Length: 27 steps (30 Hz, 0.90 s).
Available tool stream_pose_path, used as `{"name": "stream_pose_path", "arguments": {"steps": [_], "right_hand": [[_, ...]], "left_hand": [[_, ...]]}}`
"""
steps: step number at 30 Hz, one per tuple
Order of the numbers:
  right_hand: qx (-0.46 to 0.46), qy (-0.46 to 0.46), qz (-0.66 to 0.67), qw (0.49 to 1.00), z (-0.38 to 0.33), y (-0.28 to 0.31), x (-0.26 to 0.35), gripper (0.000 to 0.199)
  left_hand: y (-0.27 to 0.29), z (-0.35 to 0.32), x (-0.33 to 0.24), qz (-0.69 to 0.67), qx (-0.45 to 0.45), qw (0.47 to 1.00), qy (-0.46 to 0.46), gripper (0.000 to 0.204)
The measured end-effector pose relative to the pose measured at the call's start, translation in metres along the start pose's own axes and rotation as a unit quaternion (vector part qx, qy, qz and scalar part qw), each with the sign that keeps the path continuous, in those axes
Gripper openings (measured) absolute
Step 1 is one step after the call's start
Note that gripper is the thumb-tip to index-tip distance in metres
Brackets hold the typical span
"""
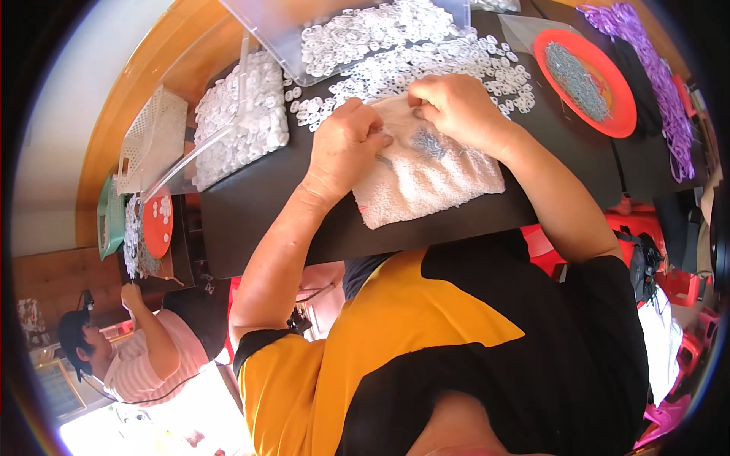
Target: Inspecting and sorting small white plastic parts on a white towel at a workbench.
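Note:
A pale pink towel (pixel 426 188) lies folded on the dark table, with a small heap of thin silvery metal pins (pixel 430 143) on it. My left hand (pixel 346 144) rests at the towel's left side, its fingers and thumb closed in a pinch. Over the far part of the cloth, my right hand (pixel 455 108) is also closed, thumb against fingers, just beyond the pins. Whatever either hand holds is too small or too hidden to name. Right behind the hands spread many small white oval plastic pieces (pixel 441 64) with holes.
A clear plastic bin (pixel 285 57) of white pieces stands at the back; a bag of more (pixel 242 114) lies left. On the right are a red plate (pixel 625 114) of metal pins and purple cords (pixel 646 53). Another person (pixel 152 349) works at the far left.

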State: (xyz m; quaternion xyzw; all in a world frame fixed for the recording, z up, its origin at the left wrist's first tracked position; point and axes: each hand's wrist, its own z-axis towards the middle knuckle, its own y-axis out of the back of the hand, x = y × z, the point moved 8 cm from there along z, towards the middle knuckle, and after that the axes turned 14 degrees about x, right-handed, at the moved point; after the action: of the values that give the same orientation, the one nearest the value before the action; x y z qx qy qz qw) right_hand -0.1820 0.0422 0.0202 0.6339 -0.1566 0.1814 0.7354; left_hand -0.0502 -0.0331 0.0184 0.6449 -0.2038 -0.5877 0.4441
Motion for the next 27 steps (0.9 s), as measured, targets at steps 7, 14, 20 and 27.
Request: {"name": "stream_pose_path", "arguments": {"steps": [7, 14, 20, 27], "right_hand": [[-0.029, 0.039, 0.006, 0.999, -0.008, 0.014, 0.007, 0.01], [-0.036, 0.056, 0.274, 0.959, -0.009, 0.027, 0.004, 0.014], [-0.042, 0.072, 0.34, 0.937, -0.01, 0.03, 0.014, 0.012], [-0.011, 0.047, 0.456, 0.889, -0.009, 0.027, 0.01, 0.004]], "left_hand": [[-0.001, 0.004, -0.002, -0.07, 0.012, 0.997, 0.025, 0.013], [-0.007, 0.01, 0.001, -0.535, -0.016, 0.831, 0.152, 0.008], [-0.023, 0.013, -0.003, -0.649, 0.001, 0.749, 0.132, 0.015], [-0.028, 0.015, -0.009, -0.664, 0.046, 0.738, 0.11, 0.016]]}}
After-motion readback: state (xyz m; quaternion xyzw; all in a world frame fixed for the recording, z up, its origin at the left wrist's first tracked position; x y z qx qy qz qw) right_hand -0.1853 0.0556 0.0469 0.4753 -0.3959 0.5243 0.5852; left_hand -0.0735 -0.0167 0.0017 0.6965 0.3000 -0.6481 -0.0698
